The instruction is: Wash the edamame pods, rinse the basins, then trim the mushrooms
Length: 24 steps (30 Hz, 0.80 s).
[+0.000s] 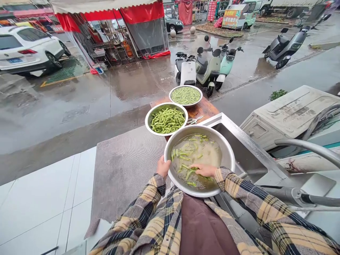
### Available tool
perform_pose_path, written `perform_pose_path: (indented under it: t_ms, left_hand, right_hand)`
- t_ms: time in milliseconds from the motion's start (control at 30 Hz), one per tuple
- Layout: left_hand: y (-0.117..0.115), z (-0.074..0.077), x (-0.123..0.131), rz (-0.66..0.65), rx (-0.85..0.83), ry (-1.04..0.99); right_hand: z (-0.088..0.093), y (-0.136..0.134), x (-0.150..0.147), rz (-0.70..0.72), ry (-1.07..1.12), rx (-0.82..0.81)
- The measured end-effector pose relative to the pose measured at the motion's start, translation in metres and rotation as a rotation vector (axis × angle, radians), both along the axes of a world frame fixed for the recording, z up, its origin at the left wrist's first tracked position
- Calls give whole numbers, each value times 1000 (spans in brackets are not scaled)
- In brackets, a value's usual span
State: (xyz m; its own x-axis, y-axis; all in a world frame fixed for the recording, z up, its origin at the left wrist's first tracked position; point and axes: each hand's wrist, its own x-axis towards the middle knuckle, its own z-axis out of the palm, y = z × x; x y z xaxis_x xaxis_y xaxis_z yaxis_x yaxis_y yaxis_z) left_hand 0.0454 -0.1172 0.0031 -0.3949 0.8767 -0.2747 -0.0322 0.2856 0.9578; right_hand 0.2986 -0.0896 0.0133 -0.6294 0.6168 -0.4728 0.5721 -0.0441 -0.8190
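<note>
A large metal basin (230, 156) of cloudy water is in front of my body, by the sink's edge. Several green edamame pods (183, 153) float in it, mostly along the left and far sides. My left hand (163, 167) grips the basin's left rim, thumb over the edge. Dipped into the water near the basin's middle, my right hand (204, 170) has its fingers pointing left, closed around a few pods. Its fingertips are partly hidden by water and pods.
Beyond stand a bowl of green pods (148, 124) and a bowl of pods in water (170, 95), on a wooden table (208, 106) with scissors (195, 120). A steel sink (255, 156) is at right, a grey mat (124, 170) at left. Scooters (205, 69) are parked on wet ground.
</note>
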Motion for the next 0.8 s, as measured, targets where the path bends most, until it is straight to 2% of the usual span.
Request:
perform_pose_path:
  t_ms: [200,367,500,667,800]
  left_hand:
    - [-1,7,3,-8,-60,-23]
    - [0,4,4,-26,-51,-42]
    - [2,1,3,-49,-54,-43]
    - [3,-2,0,-85,-60,-48]
    - [2,-6,-5,-91,-38,-45]
  right_hand:
    - [4,-24,-35,-29,90,-24]
    - [10,-37,-65,-175,142,-41]
    - [20,-37,-71,-300,176,-138]
    - [42,-6,-52,-544,239,-199]
    - [63,46,-57,-707,351,-179]
